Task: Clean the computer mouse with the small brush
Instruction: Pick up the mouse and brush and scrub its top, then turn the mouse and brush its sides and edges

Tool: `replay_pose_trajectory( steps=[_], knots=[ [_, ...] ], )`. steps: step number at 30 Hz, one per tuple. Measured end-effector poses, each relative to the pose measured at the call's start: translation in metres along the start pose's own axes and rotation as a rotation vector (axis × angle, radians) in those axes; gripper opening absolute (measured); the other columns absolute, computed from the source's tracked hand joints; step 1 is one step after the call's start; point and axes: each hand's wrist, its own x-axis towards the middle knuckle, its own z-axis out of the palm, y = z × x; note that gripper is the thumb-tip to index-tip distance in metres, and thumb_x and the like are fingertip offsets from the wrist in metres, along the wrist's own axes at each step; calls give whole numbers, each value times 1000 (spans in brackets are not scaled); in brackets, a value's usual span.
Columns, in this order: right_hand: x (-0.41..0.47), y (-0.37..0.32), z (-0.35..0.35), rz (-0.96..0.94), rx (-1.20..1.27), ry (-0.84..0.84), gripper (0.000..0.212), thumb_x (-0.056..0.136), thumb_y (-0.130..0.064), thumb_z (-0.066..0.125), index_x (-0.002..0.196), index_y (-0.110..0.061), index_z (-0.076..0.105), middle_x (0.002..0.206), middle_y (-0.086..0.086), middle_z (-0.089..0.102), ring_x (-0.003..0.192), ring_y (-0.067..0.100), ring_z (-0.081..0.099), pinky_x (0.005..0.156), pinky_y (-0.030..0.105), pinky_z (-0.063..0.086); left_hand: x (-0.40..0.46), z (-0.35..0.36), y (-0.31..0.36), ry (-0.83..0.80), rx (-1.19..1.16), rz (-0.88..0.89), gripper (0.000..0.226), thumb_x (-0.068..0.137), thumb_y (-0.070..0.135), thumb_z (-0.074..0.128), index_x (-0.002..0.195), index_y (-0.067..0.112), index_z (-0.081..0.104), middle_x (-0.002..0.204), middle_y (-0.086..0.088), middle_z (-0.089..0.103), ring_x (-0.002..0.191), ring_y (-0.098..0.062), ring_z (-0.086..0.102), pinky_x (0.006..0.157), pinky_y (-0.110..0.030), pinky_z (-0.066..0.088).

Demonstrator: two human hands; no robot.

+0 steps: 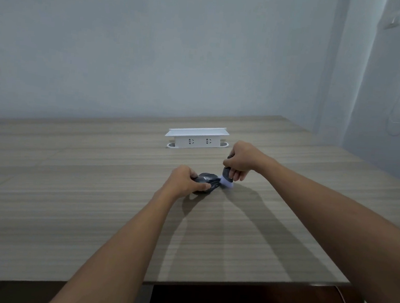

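Observation:
A dark grey computer mouse (208, 180) lies on the wooden table (94, 190) near its middle. My left hand (184, 180) grips the mouse from its left side, thumb and fingers around it. My right hand (242, 158) is closed around the dark handle of a small brush (227, 178), held upright. Its white bristles touch the right end of the mouse, just above the tabletop. Most of the brush handle is hidden inside my fist.
A white pop-up socket box (196, 139) stands on the table behind my hands. The table's near edge (243, 284) runs across the lower frame, the right edge slants away at the right. A grey wall lies behind.

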Motion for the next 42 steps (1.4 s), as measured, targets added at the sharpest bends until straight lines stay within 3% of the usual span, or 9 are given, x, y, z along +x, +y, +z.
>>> replay_pose_trajectory(
  steps=[4,7,10,12,15,21,32,38,42],
  knots=[
    [5,5,1,4,8,13,27,96,-8,54,90,12,71,77,23,76,52,24,69,46,27,59,-6,-5,4,17,-63,-44,50,87,52,69,86,4,79,80,-9,74,77,-22,65,75,-35,51],
    [8,6,3,-5,28,12,28,98,-11,55,92,12,69,80,24,76,50,24,68,47,29,59,-6,-9,3,19,-104,-53,55,86,60,62,67,9,64,64,-8,51,64,-20,51,72,-36,50],
    [11,7,5,-21,44,15,26,100,-13,55,93,9,66,80,25,76,48,22,68,48,31,59,3,-8,-10,10,-157,-64,63,70,74,55,73,12,68,72,-14,65,74,-29,68,93,-51,57],
    [12,8,7,-34,48,20,22,100,-13,55,93,6,63,80,25,76,49,22,68,51,33,61,0,-9,-3,-7,-184,-89,62,80,66,56,79,6,73,90,-20,77,91,-37,73,94,-49,57],
    [16,11,8,-39,40,21,27,101,-15,55,95,10,65,82,26,75,54,25,69,54,34,62,-4,-8,5,-37,-292,-96,48,101,36,55,102,-8,74,104,-24,75,89,-27,72,89,-38,58],
    [20,15,8,-70,41,6,27,101,-16,55,97,9,66,84,27,75,57,24,69,47,25,56,-5,-10,5,-135,-370,-99,40,100,25,59,109,-12,71,104,-24,72,88,-21,66,72,-17,58],
    [26,5,16,-150,42,-82,25,101,-18,56,112,3,65,89,24,75,55,15,64,44,17,49,-8,-23,17,-435,-354,-35,32,97,15,62,115,-10,70,115,-25,73,114,-32,69,99,-31,56],
    [30,8,4,-131,-1,7,25,101,-18,56,102,4,67,73,13,73,52,18,64,42,19,49,-2,-47,17,-296,-226,52,26,91,15,71,108,-4,73,103,-20,75,89,-22,71,87,-30,60],
    [27,13,-9,-121,-16,104,23,98,-16,58,95,4,68,78,20,75,50,20,64,41,21,48,3,-43,13,-184,-88,80,53,75,30,87,120,11,67,104,-2,67,90,-13,63,84,-28,53]
  ],
)
